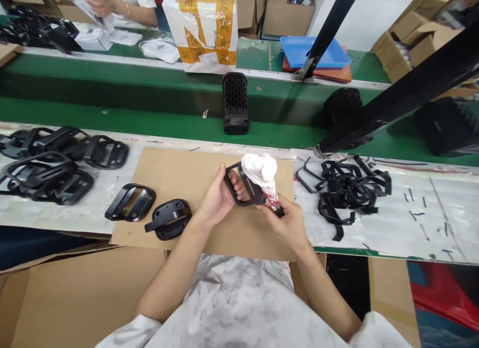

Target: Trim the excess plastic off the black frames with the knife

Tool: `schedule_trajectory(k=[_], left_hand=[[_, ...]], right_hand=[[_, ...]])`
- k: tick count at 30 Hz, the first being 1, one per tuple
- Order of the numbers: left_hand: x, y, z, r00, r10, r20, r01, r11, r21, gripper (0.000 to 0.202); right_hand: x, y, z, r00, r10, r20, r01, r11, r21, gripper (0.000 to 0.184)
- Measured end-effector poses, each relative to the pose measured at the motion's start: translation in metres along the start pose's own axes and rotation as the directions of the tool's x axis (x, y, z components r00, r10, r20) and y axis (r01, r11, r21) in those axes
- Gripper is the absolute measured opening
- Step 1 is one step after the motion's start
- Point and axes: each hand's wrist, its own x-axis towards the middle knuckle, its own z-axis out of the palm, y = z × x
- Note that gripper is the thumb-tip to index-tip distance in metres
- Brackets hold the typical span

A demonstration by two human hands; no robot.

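Left hand [220, 196]: curled round handle [256, 192], likely steadying it
Right hand [290, 224]: wrapped round tool [259, 168]
Cardboard [232, 238]: likely shielding table [396, 218]

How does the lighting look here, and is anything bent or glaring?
In the head view, the white wrapped tool looks nearly washed out; same head view, the green strip darkens toward its back; also in the head view, the thick black post leans sharply, perhaps partly wide-angle stretch.
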Motion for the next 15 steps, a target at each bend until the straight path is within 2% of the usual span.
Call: schedule_trajectory(k=[2,3,5,7,8,10,12,13,15], left_hand=[[-0.002,-0.012,-0.009,0.995,0.096,0.002,-0.093,0.963,0.253,0.055],[-0.004,-0.018,-0.014,0.984,0.177,-0.003,-0.159,0.895,0.417,0.052],[-0.008,-0.028,-0.024,0.927,0.376,-0.007,-0.261,0.657,0.707,0.045],[-0.013,-0.035,-0.03,0.842,0.533,0.089,-0.339,0.394,0.854,0.043],[-0.014,-0.037,-0.031,0.806,0.562,0.185,-0.398,0.284,0.872,0.041],[-0.015,-0.04,-0.032,0.739,0.525,0.422,-0.557,0.125,0.821,0.028],[-0.012,-0.041,-0.03,0.672,0.468,0.575,-0.678,0.076,0.731,0.016],[-0.01,-0.042,-0.028,0.65,0.466,0.6,-0.705,0.076,0.705,0.015],[-0.006,-0.043,-0.024,0.642,0.483,0.595,-0.712,0.087,0.697,0.017]], right_hand=[[0.003,0.006,0.0,0.997,0.071,-0.022,-0.069,0.996,0.055,0.033],[0.004,0.008,0.001,0.994,0.105,-0.032,-0.102,0.991,0.089,0.035],[0.006,0.015,0.001,0.985,0.169,-0.031,-0.162,0.974,0.158,0.035],[0.006,0.021,0.002,0.972,0.234,0.002,-0.23,0.951,0.209,0.037],[0.007,0.023,0.002,0.965,0.263,0.024,-0.261,0.939,0.223,0.038],[0.007,0.027,0.003,0.95,0.306,0.063,-0.312,0.92,0.237,0.042],[0.008,0.028,0.005,0.941,0.331,0.075,-0.339,0.907,0.25,0.044],[0.009,0.028,0.006,0.938,0.34,0.073,-0.347,0.901,0.26,0.046],[0.011,0.024,0.008,0.93,0.36,0.079,-0.367,0.883,0.292,0.047]])
